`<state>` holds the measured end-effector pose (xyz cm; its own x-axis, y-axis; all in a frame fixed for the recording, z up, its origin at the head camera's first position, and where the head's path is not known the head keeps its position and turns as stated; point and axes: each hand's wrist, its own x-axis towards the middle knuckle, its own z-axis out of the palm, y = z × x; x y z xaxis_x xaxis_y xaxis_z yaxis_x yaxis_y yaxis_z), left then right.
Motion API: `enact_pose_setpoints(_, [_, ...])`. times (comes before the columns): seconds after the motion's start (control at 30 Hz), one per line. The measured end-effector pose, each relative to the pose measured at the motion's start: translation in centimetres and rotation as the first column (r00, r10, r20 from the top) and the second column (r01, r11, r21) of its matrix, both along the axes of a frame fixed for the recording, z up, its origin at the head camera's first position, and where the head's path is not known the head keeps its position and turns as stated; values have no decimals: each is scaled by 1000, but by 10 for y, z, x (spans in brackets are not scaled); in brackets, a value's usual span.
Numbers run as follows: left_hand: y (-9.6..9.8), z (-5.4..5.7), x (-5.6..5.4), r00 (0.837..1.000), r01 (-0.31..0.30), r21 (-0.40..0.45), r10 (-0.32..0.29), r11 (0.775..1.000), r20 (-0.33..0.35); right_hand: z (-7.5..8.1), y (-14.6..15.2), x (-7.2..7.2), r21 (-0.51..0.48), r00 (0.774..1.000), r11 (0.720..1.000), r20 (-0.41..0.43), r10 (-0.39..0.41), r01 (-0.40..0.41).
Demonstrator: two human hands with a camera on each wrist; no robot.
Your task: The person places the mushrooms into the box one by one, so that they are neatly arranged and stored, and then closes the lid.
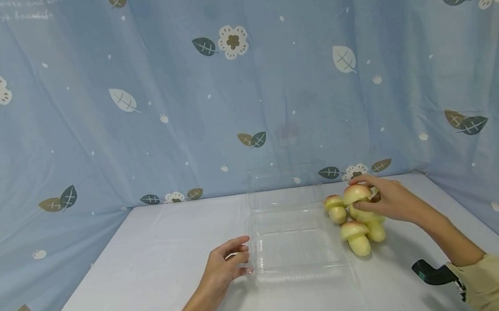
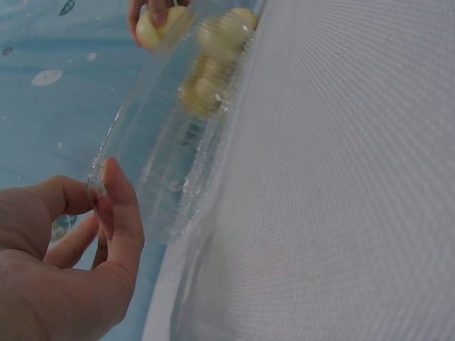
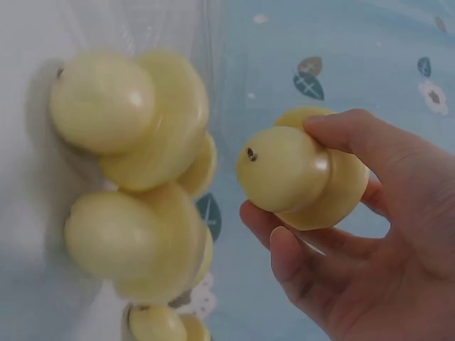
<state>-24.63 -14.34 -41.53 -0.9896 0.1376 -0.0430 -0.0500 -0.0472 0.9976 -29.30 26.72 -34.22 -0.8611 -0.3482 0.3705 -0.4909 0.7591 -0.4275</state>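
Observation:
A clear plastic clamshell box (image 1: pixel 300 270) lies with its lid (image 1: pixel 281 175) raised at the back. My left hand (image 1: pixel 226 261) is at the box's left side; in the left wrist view its thumb and fingers pinch the clear rim (image 2: pixel 99 167). My right hand (image 1: pixel 394 201) grips a toy mushroom (image 3: pixel 281 170), yellowish with a reddish cap top, by its cap. That mushroom is held above several similar mushrooms (image 1: pixel 358 241) grouped against the box's right side. In the right wrist view its stem end points away from the palm.
A white cloth-covered table (image 1: pixel 151 277) carries everything. Behind it and at both sides hangs a blue patterned curtain (image 1: pixel 184 106). A dark device (image 1: pixel 434 273) is strapped near the right sleeve (image 1: pixel 491 283).

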Motion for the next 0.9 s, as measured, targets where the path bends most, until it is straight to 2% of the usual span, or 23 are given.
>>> enact_pose_setpoints(0.1, [1, 1, -1, 1000, -2, -2, 2, 1000, -3, 3, -7, -2, -2, 1000, 1000, 7, 6, -6])
enact_pose_setpoints(0.3, [0, 1, -1, 1000, -5, -1, 5, 1000, 0, 11, -22, -4, -25, 998, 1000, 70, -2, 3])
enact_pose_setpoints(0.63, [1, 0, 0, 1000, -6, 4, 6, 1000, 4, 18, -50, -13, -9, 991, 1000, 133, 15, -14])
enact_pose_setpoints(0.8, [2, 0, -1, 1000, -7, 4, 7, 1000, 6, 18, -61, -16, -20, 980, 1000, 197, 27, -24])
enact_pose_setpoints(0.9, [1, -1, 0, 1000, -15, -2, 15, 1000, 14, 18, -69, -16, -67, 963, 997, 263, 52, -36])
